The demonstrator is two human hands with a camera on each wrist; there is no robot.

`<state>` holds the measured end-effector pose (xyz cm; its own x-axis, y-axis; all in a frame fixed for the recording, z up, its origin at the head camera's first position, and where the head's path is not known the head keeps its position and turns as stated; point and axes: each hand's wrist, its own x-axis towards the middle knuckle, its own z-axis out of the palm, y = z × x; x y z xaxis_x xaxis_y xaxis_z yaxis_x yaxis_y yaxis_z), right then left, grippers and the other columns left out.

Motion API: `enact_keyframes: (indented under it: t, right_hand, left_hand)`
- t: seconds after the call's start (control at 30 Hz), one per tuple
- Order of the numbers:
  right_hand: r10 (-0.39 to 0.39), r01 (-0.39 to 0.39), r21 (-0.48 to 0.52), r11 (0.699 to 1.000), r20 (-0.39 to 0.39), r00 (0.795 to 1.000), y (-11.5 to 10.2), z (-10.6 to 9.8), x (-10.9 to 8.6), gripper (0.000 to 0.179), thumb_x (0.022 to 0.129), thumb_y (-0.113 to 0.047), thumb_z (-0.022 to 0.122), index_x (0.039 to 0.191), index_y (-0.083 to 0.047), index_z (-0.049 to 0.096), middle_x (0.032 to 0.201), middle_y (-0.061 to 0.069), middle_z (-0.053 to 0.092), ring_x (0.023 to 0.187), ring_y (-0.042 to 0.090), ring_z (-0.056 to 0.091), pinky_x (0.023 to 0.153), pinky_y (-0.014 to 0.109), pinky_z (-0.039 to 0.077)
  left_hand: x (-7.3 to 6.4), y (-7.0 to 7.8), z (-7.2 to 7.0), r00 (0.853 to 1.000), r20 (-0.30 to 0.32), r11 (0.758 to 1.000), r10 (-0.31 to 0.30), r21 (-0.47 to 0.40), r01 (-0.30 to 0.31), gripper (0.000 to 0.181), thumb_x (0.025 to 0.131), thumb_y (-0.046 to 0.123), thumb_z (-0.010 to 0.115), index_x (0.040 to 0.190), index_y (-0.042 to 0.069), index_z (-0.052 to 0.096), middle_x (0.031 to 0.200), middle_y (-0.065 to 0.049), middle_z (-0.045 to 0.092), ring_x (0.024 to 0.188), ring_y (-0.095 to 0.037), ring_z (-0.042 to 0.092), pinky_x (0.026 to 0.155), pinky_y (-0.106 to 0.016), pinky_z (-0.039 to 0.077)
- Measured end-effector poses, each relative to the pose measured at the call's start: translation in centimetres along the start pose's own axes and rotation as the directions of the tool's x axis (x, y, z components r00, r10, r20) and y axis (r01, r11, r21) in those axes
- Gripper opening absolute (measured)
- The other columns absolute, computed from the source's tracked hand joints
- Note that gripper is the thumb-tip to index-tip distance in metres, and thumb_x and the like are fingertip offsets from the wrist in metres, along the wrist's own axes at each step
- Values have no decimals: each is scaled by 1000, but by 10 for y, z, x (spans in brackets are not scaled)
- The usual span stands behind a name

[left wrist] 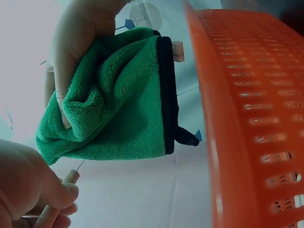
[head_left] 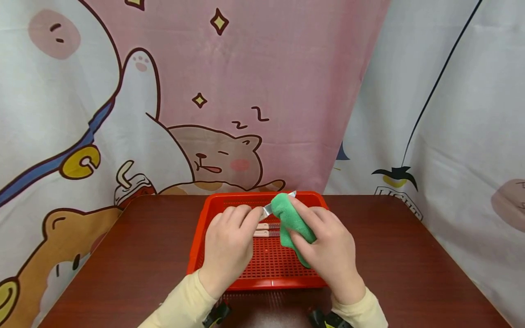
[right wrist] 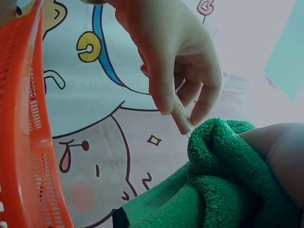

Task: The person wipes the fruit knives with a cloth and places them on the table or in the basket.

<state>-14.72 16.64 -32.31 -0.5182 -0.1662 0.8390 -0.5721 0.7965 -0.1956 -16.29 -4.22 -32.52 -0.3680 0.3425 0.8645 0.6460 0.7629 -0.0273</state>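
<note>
My left hand (head_left: pixel 229 241) grips a knife by its pale handle (right wrist: pixel 179 118). A short stretch of the knife's shiny blade (head_left: pixel 267 210) shows near those fingers, and its tip pokes out past a green cloth (head_left: pixel 292 218). That fuzzy cloth is folded over the middle of the blade, pinched there by my right hand (head_left: pixel 333 248). In the left wrist view the cloth (left wrist: pixel 128 109) hangs down with a dark edge band and a small loop. Both hands are above a red plastic basket (head_left: pixel 270 284). Two pale-handled knives (head_left: pixel 261 233) lie in it, partly hidden by the cloth and left hand.
The basket, with a slotted floor and raised rim, stands on a dark brown table (head_left: pixel 123 255). Behind the table hangs a cartoon-printed curtain (head_left: pixel 295 91). Black wrist devices (head_left: pixel 217 314) sit below both sleeves.
</note>
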Motion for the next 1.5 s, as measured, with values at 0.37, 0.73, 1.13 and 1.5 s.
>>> enact_keyframes:
  t: [0.37, 0.73, 1.13, 1.5]
  right_hand:
    - [-14, 13, 21, 1000, 44, 999, -8, 8, -4, 61, 77, -17, 79, 134, -31, 63, 93, 0, 65, 74, 13, 56, 52, 32, 48]
    - [7, -6, -10, 1000, 62, 998, -2, 12, -5, 61, 78, -19, 80, 134, -33, 63, 93, 0, 65, 74, 14, 57, 51, 33, 48]
    - [84, -80, -62, 995, 63, 994, 15, 3, -1, 60, 78, -19, 79, 136, -29, 62, 93, 4, 66, 77, 21, 59, 54, 38, 49]
    - [153, -149, -73, 986, 48, 987, 25, -5, 0, 58, 79, -18, 80, 134, -27, 64, 94, 6, 66, 79, 22, 60, 56, 41, 48]
  left_hand:
    - [-1, 0, 2, 1000, -9, 999, 18, -30, -19, 39, 72, -12, 72, 106, 7, 66, 92, -8, 64, 71, -24, 58, 53, -33, 45]
    - [-1, -1, 0, 999, -16, 998, 44, -49, -44, 35, 76, -10, 68, 106, 8, 67, 91, -6, 63, 69, -24, 56, 52, -31, 45]
    - [0, 0, -2, 999, -15, 998, 35, -55, -36, 31, 79, -6, 74, 105, 7, 67, 91, -6, 63, 68, -23, 55, 51, -30, 43]
    - [0, 1, -2, 1000, -4, 997, 21, -73, -21, 26, 82, -2, 74, 105, 8, 67, 92, -6, 63, 70, -23, 55, 52, -31, 44]
